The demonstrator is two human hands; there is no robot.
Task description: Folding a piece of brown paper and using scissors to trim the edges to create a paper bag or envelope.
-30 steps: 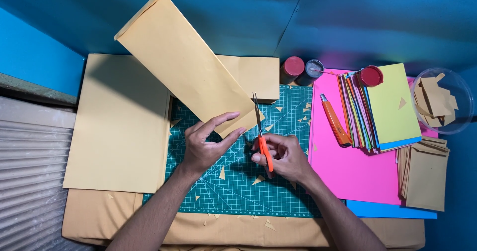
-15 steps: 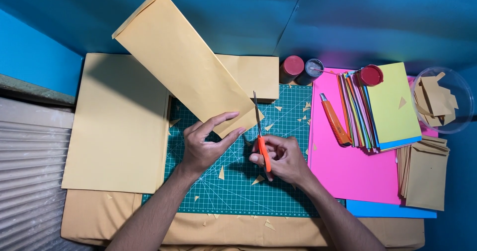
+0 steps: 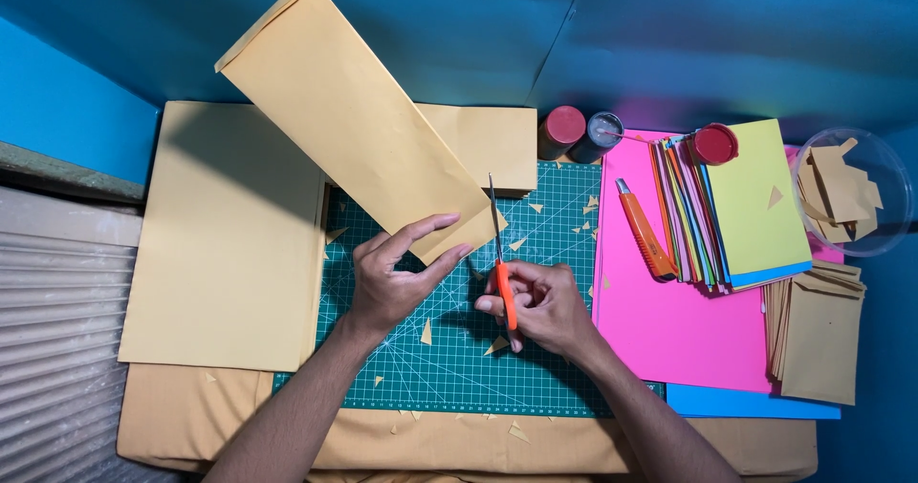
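Observation:
My left hand pinches the near end of a long tan paper strip, which slants up and away to the left above the green cutting mat. My right hand holds orange-handled scissors. Their blades point away from me, close together, just right of the strip's near corner. Small tan paper offcuts lie scattered on the mat around both hands.
Large tan sheets lie left of the mat. An orange utility knife rests on pink paper. A stack of coloured sheets, two small jars, a clear bowl of scraps and a pile of tan pieces are at right.
The scissors have shifted slightly toward the strip's near corner. The strip and my left hand stay almost still.

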